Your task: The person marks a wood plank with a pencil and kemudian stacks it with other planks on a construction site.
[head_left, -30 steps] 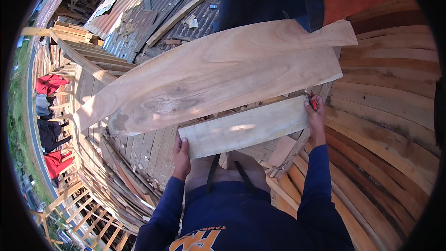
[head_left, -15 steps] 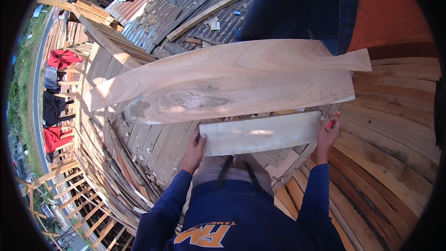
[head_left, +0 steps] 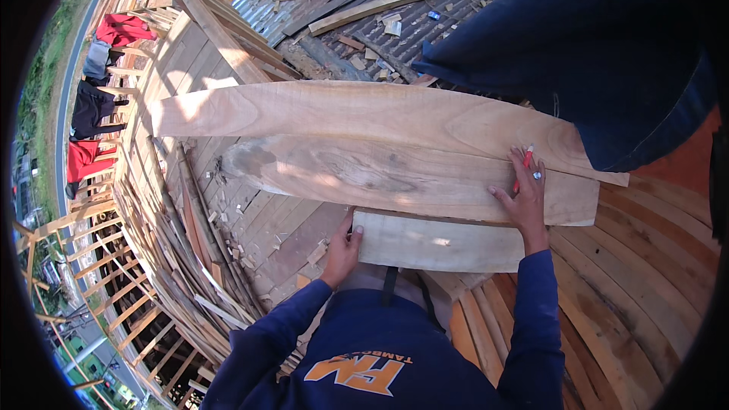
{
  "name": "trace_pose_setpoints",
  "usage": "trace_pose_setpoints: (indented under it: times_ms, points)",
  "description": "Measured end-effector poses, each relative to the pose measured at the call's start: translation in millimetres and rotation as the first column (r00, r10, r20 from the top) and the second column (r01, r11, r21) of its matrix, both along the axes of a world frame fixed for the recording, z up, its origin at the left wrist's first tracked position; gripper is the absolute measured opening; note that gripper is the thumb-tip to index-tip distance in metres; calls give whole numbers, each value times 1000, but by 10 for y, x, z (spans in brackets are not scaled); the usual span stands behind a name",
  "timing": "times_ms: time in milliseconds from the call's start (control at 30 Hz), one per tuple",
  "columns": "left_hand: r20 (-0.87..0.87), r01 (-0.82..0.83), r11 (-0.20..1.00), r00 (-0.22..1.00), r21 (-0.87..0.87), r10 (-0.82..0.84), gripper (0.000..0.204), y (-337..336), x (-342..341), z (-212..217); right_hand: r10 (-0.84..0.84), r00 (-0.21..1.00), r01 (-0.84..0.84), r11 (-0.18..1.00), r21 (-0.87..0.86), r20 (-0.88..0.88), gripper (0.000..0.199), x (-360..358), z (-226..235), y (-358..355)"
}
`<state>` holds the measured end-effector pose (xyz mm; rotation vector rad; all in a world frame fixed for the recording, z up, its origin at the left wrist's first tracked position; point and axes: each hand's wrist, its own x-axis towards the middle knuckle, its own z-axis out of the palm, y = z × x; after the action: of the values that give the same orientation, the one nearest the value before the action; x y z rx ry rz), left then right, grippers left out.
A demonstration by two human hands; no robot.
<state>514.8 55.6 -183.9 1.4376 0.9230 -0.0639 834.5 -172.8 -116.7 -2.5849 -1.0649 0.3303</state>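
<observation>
Left hand (head_left: pixel 343 249) grasping short plank (head_left: pixel 440 241) end, 9 o'clock side; right hand (head_left: pixel 524 196) flat on wide board (head_left: pixel 395 175), gripping red pencil (head_left: pixel 522 165)

An outdoor timber building site — curved plank decking (head_left: pixel 653 273), stacked boards (head_left: pixel 190 258), wood scraps (head_left: pixel 228 220) everywhere.

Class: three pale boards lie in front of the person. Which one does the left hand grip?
The short rectangular board nearest the body. The left hand grips its end; the two longer boards beyond have curved edges, and the right hand rests on those.
</observation>
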Motion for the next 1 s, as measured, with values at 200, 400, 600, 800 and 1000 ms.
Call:
trace_pose_setpoints:
  times_ms: [200,400,600,800,1000]
  points:
    - [12,-16,996,1000,84,15,52,-53,37,11,233,964,-249,960,-131,-126,127,-18,77,37]
    - [-33,-70,995,997,71,72,50,-23,109,61,405,910,-414,898,-147,-88,126,-20,75,78]
    - [-59,-147,981,986,126,155,54,-38,190,54,388,910,-390,921,18,-143,116,57,42,67]
    - [-35,-255,907,959,336,282,52,-132,19,-40,368,915,-359,930,82,-168,106,164,116,78]
    - [94,-490,712,850,503,519,53,184,73,-162,289,956,-283,955,92,-58,99,688,112,134]
